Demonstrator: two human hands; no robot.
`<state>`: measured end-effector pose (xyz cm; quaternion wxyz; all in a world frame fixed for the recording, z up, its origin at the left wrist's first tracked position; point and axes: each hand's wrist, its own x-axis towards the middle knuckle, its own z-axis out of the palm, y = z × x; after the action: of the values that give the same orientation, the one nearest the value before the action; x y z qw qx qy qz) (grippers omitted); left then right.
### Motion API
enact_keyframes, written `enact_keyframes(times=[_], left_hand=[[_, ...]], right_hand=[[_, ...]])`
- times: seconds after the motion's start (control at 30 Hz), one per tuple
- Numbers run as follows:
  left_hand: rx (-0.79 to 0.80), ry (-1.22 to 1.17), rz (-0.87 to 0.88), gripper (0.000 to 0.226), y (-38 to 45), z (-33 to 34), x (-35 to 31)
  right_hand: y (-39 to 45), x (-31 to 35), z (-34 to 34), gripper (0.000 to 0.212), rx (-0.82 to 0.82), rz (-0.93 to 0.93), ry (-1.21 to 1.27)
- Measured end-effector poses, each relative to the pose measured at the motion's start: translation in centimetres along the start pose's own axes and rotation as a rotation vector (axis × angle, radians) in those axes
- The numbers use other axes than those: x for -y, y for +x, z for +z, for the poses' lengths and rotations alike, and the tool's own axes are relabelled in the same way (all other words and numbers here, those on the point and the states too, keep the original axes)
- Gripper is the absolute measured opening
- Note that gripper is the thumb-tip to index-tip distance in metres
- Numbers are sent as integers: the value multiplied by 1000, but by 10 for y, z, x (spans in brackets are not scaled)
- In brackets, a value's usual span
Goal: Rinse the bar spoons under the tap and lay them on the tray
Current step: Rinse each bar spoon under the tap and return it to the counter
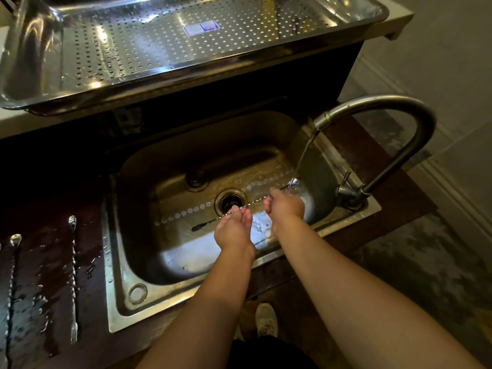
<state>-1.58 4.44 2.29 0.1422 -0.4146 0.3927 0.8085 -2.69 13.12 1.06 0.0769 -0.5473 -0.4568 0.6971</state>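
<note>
A long twisted bar spoon [257, 201] lies across the steel sink [159, 262], bowl end under the running water near the tap [394, 102]. My left hand [234, 230] pinches its lower shaft with the fingertips. My right hand [285, 205] grips the shaft close to the bowl, in the stream. Two more bar spoons [74, 278] lie side by side on the wet dark counter to the left, one partly cut off [12, 275]. The perforated steel tray [186, 54] sits on a raised ledge behind the sink, with nothing seen on it.
The drain [229, 202] is in the sink's middle. The tap lever [344, 182] stands at the sink's right rim. The counter to the left is wet with puddles. Below are the floor and my shoe [266, 319].
</note>
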Motion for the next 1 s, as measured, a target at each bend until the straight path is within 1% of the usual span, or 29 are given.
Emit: enact_keyframes(times=[0.1,0.23,0.4,0.6,0.8,0.9,1.0], left_hand=[[18,12,-6,2,0,2,1],[32,27,-30,4,-4,6,6],[113,32,-52,12,-9,13,17],[252,62,-132,10,-17,35,31],[358,164,-230,21,-38,74,52],[400,193,-261,19,-48,93,59],[462,216,-273,15,-56,107,65]], right_hand=[[-8,-6,2,28,40,-22,-6],[-14,-10,1,26,90,-33,11],[-14,-4,-8,30,123,-56,3],[-11,22,-29,25,35,-115,30],[2,61,-59,31,-91,-213,-2],[7,76,-69,30,-138,-282,-21],[10,89,-72,25,-191,-370,-100]])
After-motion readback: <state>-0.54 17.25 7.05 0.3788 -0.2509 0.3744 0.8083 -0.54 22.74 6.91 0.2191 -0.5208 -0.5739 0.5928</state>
